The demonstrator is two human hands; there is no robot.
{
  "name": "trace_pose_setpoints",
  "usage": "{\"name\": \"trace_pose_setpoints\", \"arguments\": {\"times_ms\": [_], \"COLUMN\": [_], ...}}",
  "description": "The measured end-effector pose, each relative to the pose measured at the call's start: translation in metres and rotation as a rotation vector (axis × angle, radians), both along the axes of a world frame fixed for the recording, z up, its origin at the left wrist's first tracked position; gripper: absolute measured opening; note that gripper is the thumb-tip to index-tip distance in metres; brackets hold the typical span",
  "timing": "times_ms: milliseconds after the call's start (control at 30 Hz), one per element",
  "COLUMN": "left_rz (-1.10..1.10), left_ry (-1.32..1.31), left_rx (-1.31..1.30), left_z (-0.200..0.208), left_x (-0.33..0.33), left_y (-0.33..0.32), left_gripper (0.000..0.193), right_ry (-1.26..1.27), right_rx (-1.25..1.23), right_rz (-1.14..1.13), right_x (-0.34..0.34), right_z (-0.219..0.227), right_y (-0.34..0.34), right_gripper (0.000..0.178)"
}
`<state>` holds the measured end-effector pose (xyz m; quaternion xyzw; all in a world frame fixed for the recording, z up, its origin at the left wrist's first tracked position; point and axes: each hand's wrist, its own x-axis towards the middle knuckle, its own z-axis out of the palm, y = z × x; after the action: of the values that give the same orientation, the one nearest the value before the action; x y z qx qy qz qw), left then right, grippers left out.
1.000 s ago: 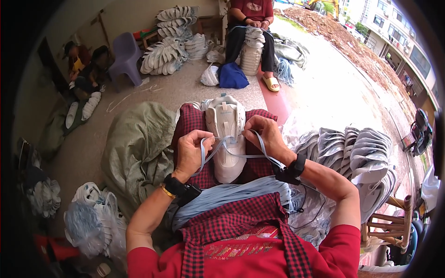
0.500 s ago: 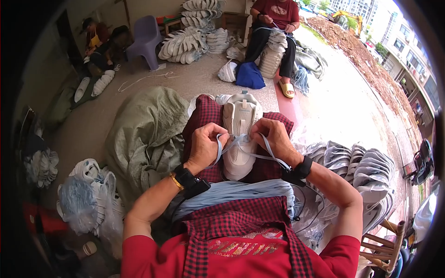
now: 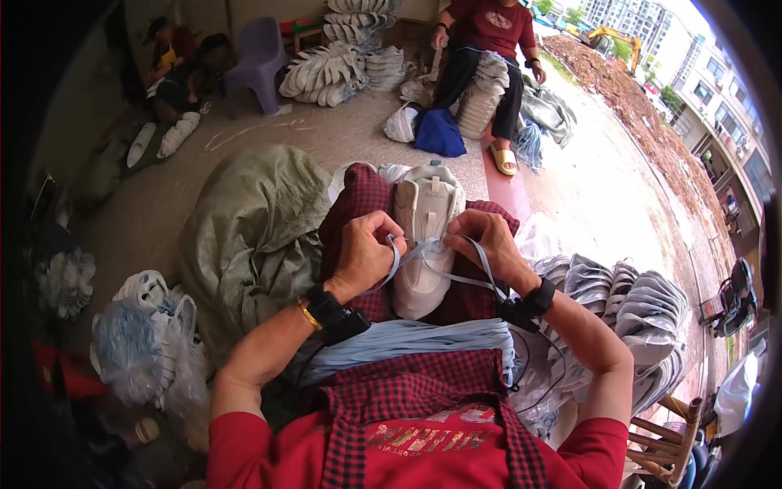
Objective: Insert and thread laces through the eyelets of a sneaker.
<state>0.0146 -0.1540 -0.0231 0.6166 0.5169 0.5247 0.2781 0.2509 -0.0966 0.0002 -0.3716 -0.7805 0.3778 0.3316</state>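
Note:
A white sneaker (image 3: 420, 287) lies on my checked lap, its toe toward me. A light-blue shoelace (image 3: 423, 252) crosses over the lower part of its lacing area, both loose ends looping down. My left hand (image 3: 368, 248) is closed at the shoe's left side, finger and thumb pinching the lace. On the opposite side my right hand (image 3: 489, 244) pinches the lace too, close against the shoe. Exactly how the lace passes through the eyelets is hidden by my fingers. Across my lap nearest me lies a thick bundle of light-blue laces (image 3: 407, 344).
Stacked shoe uppers (image 3: 643, 306) stand at my right beside a bamboo stool (image 3: 668, 440). An olive-green sack (image 3: 248, 236) slumps at my left, near a plastic bag of laces and shoes (image 3: 151, 342). Ahead, a co-worker (image 3: 493, 33) sits behind a blue cloth (image 3: 440, 133); a purple chair (image 3: 259, 65) stands left.
My hands stay at the shoe, with the left drawn slightly away from it. The co-worker ahead has moved both hands apart, away from the lap. The view has shifted slightly.

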Motion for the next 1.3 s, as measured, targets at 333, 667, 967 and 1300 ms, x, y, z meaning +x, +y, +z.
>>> {"name": "trace_pose_setpoints", "arguments": {"times_ms": [333,667,967,1300], "left_rz": [-0.176,-0.587,-0.788,-0.529], "left_ry": [0.301,1.098,1.086,1.102], "left_rx": [0.113,0.242,0.031,0.335], "left_z": [0.021,0.071,0.069,0.051], "left_x": [-0.002,-0.01,-0.024,-0.03], "left_y": [0.01,0.043,0.081,0.059], "left_gripper": [0.038,0.042,0.03,0.037], "right_ry": [-0.348,-0.551,-0.524,-0.697], "right_rx": [0.159,0.947,0.366,0.434], "right_rz": [0.031,0.526,0.748,0.415], "right_x": [0.004,-0.016,-0.012,-0.007], "right_z": [0.031,0.049,0.035,0.037], "right_y": [-0.001,0.03,0.064,0.036], "right_gripper": [0.037,0.047,0.018,0.023]}}
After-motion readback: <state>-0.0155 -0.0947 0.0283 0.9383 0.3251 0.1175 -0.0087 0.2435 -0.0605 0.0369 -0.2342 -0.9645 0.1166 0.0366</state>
